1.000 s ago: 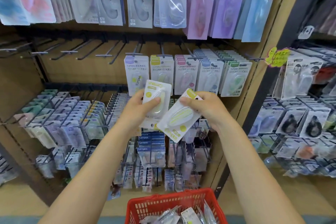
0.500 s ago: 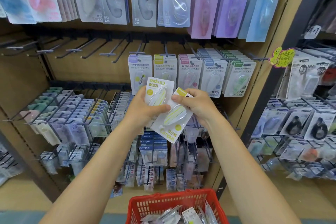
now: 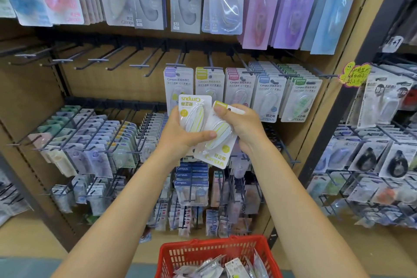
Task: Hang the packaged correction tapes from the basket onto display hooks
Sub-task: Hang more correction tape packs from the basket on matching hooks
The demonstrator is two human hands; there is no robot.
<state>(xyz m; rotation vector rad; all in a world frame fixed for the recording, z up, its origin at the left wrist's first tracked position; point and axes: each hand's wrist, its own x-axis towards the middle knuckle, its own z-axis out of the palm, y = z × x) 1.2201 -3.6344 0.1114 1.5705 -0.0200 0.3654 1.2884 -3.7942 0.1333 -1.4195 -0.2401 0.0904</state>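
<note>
The left hand (image 3: 180,135) grips one yellow correction tape pack (image 3: 193,115), thumb laid across the front; this pack is upside down, its printed name reading inverted with the hang end pointing down into the palm. The right hand (image 3: 243,128) pinches a second yellow pack (image 3: 216,140) by its top corner, thumb beside the hang hole, so this one sits the right way up but tilted, its lower edge overlapping the left-hand pack. Both packs are held touching each other, in front of the display.

Just behind and above the hands hangs a row of similar packs (image 3: 209,83) in purple, yellow, pink, blue and green; the yellow column sits directly above the right thumb, and looks the likely home for these two. To the upper left of the hands a run of bare hooks (image 3: 126,61) juts out of the board, carrying nothing.

Below the forearms, near the person's body, the red basket (image 3: 187,253) holds a loose heap of more packs (image 3: 225,266), how many I cannot tell.

As for progress: neither held pack is on a hook yet, and the left one probably needs turning over first. With the basket stocked and hooks unfilled, I judge plenty of the job remains, though the filled columns suggest some hanging may be done.
</note>
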